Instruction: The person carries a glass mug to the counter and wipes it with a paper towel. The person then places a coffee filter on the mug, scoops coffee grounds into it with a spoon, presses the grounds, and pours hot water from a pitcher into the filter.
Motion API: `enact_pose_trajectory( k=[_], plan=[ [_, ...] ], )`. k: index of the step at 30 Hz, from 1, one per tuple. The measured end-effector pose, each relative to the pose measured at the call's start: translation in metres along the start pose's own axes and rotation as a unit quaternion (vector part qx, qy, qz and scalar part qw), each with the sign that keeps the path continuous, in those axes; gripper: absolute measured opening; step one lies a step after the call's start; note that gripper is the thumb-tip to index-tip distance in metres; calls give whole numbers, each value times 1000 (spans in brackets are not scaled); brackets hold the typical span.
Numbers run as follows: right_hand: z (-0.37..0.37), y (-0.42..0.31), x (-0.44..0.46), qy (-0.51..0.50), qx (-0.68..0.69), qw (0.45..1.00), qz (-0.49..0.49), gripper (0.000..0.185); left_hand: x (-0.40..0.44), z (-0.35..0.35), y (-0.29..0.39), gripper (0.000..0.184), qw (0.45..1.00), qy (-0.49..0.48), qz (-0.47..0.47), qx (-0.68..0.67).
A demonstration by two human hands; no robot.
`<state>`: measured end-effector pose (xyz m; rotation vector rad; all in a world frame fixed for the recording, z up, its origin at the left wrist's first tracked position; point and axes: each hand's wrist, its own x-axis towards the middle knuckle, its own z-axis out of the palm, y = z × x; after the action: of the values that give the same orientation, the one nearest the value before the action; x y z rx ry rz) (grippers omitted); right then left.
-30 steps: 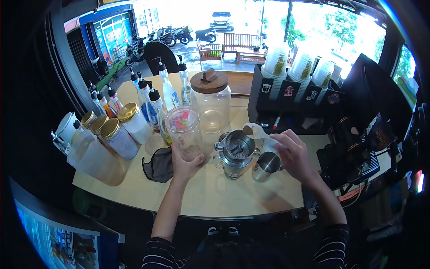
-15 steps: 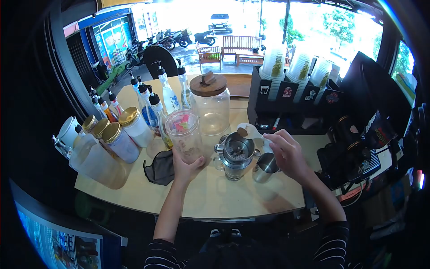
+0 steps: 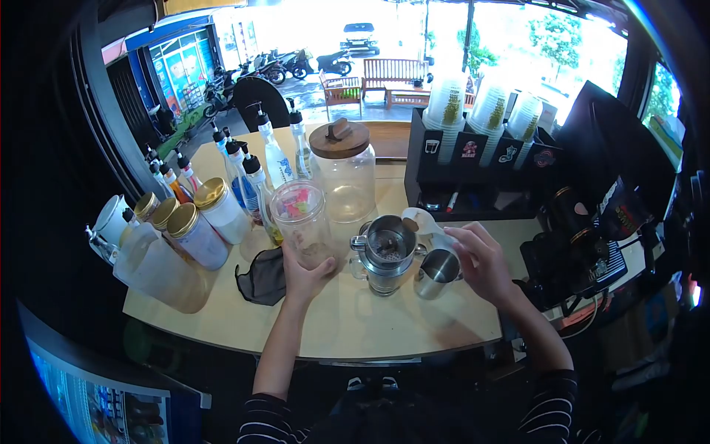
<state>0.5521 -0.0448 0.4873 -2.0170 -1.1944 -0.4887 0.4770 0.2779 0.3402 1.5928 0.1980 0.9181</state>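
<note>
My left hand (image 3: 303, 275) is wrapped around the lower part of a clear jar (image 3: 302, 229) with pink bits showing at its lid. Pinched in my right hand (image 3: 484, 259) is a white scoop (image 3: 423, 220), with something brown at its near end. The scoop's bowl is at the right rim of a metal coffee filter (image 3: 390, 240), which has dark grounds inside. This filter sits on top of a glass mug (image 3: 360, 268). Just to the right, below the scoop, stands a steel pitcher (image 3: 436, 274).
A dark cloth pouch (image 3: 262, 277) lies left of the jar. Gold-lidded jars (image 3: 196, 235) and several pump bottles (image 3: 275, 157) crowd the left side. Behind stands a large wood-lidded jar (image 3: 344, 181). A black cup holder (image 3: 481, 166) fills the back right.
The scoop in my right hand has shifted slightly right, its bowl moving from over the filter toward the rim. My left hand stays on the jar. The whole view has shifted a little.
</note>
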Motion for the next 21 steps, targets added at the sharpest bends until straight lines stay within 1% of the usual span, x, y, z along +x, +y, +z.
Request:
enact_pose_trajectory(
  k=[2,6,9,11,13,15,17,19,21],
  plan=[
    [-1,-3,-6,-4,6,1000,6,31,2,-2,-10,95,1000,-3,6,-12],
    [1,-11,-14,-11,18,1000,17,32,2,-5,-20,95,1000,4,14,14],
    [7,-13,-19,-30,28,999,12,34,2,-4,-20,95,1000,4,21,20],
    [10,-16,-18,-23,22,999,5,34,2,-3,-14,95,1000,2,21,18],
    [10,-17,-17,-17,16,1000,-4,34,2,-1,-8,95,1000,-9,10,-24],
    [10,-19,-16,-46,-3,999,11,33,2,-2,-11,95,1000,-7,14,-17],
    [9,-21,-15,-39,-5,999,0,33,3,-1,-6,94,1000,-5,19,-12],
    [9,-21,-13,-35,-6,999,-11,33,1,-1,-1,93,1000,-2,3,-8],
    [11,-19,-13,-32,-10,999,-23,33,0,-1,-2,93,1000,1,19,10]
  ],
)
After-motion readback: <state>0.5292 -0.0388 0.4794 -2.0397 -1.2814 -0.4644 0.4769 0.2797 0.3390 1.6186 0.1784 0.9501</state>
